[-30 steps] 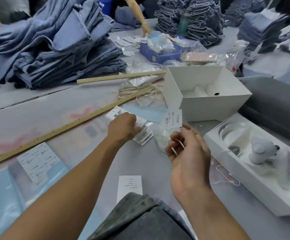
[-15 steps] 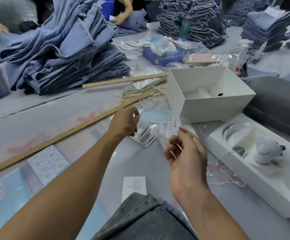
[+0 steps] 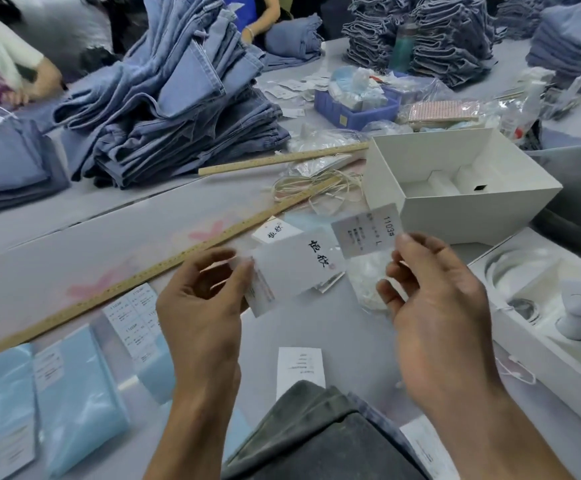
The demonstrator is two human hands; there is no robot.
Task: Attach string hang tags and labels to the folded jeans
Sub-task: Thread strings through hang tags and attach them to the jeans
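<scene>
Item one: our left hand point(image 3: 202, 306), raised above the grey table point(image 3: 74, 244), fingers and thumb pinched on the corner of a white tag with handwritten black characters point(image 3: 299, 268); a second, thinner card seems to sit behind it in the same pinch, though blur keeps us from being sure. Item two: our right hand point(image 3: 431, 306), thumb and forefinger clamped on the lower edge of a small printed size label marked 1103# and L point(image 3: 367, 233), held up just beside the handwritten tag, the two cards almost touching at their near corners. Item three: dark folded jeans point(image 3: 320, 434) at the bottom edge, directly below both hands, with a white printed slip point(image 3: 301, 367) lying at their far edge. Item four: a loose coil of pale string point(image 3: 316, 188) on the table beyond the hands, lying over the end of a long wooden ruler point(image 3: 136, 282). Item five: an open white box point(image 3: 469, 199) to the right of the string. Item six: a heaped pile of blue jeans point(image 3: 178, 112) at the far left, well apart from the hands. Item seven: sheets of printed labels point(image 3: 136, 317) beside light blue plastic packets point(image 3: 74, 403) at near left.
</scene>
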